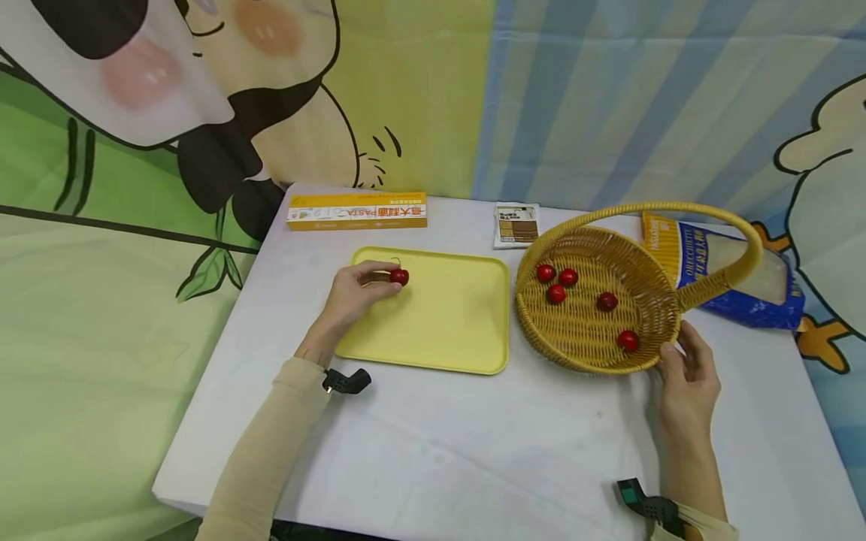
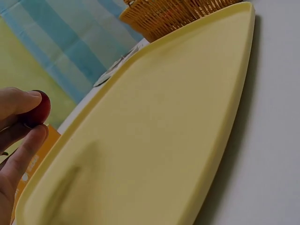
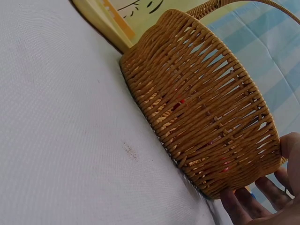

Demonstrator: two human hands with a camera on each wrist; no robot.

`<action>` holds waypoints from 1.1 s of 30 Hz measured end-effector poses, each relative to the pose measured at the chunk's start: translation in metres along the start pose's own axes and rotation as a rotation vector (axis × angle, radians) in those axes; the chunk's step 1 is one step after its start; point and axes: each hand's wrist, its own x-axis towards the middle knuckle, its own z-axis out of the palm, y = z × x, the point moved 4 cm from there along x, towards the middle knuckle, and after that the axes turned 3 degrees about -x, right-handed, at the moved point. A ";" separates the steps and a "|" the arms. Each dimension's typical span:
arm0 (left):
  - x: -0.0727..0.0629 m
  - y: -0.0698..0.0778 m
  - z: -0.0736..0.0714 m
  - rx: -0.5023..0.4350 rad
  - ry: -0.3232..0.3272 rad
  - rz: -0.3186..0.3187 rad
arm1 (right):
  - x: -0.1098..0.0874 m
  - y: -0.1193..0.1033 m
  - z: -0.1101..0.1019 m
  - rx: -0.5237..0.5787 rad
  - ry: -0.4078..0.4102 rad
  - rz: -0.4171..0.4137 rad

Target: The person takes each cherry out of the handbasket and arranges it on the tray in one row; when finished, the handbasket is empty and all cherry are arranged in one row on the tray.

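Note:
My left hand point(image 1: 357, 291) pinches a dark red cherry point(image 1: 400, 277) between thumb and fingertips, above the left part of a yellow tray point(image 1: 453, 308). In the left wrist view the same cherry point(image 2: 38, 110) shows apart from the tray's surface point(image 2: 154, 108). At the right, my right hand point(image 1: 688, 376) grips the near right side of a wicker basket point(image 1: 575, 330). The right wrist view has the thumb at the basket's point(image 3: 197, 108) rim and the fingers against its lower side. Several cherries lie inside, among them a bright one point(image 1: 628, 341) and a darker one point(image 1: 607, 302).
Behind the tray lies an orange pasta box point(image 1: 357, 211). A small packet point(image 1: 516, 225) sits at the back, left of the basket. The basket's tall handle point(image 1: 717, 282) arches over a blue and yellow pasta bag point(image 1: 737, 278). White cloth covers the table point(image 1: 460, 451).

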 end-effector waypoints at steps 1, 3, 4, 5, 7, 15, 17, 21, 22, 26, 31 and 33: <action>0.001 -0.001 -0.002 0.002 0.003 -0.005 | 0.000 0.000 0.000 0.000 0.001 0.002; 0.002 -0.003 -0.006 0.017 0.008 -0.010 | -0.001 0.000 0.000 -0.002 0.000 0.000; 0.003 -0.004 -0.007 0.017 0.009 -0.011 | -0.001 0.000 0.000 0.003 -0.002 -0.003; 0.004 -0.006 -0.009 0.018 0.012 -0.011 | -0.001 -0.001 0.000 0.007 -0.004 -0.004; 0.005 -0.008 -0.012 0.023 0.019 -0.008 | -0.001 0.000 -0.001 0.016 -0.006 -0.006; 0.012 -0.013 -0.024 0.064 0.049 -0.039 | -0.002 0.001 0.000 0.054 -0.021 -0.031; 0.014 -0.014 -0.026 0.081 0.047 -0.049 | -0.002 0.001 0.000 0.053 -0.025 -0.039; 0.019 -0.018 -0.030 0.112 0.042 -0.060 | -0.002 -0.001 0.000 0.053 -0.016 -0.032; 0.020 -0.018 -0.030 0.118 0.043 -0.062 | -0.002 -0.001 0.000 0.050 -0.013 -0.027; 0.021 -0.019 -0.032 0.141 0.045 -0.069 | -0.003 -0.002 0.001 0.049 -0.005 -0.016; 0.024 -0.018 -0.033 0.189 0.049 -0.058 | -0.003 0.000 0.000 0.034 -0.014 -0.037; 0.025 -0.018 -0.034 0.203 0.048 -0.050 | -0.002 0.001 0.000 0.028 -0.012 -0.033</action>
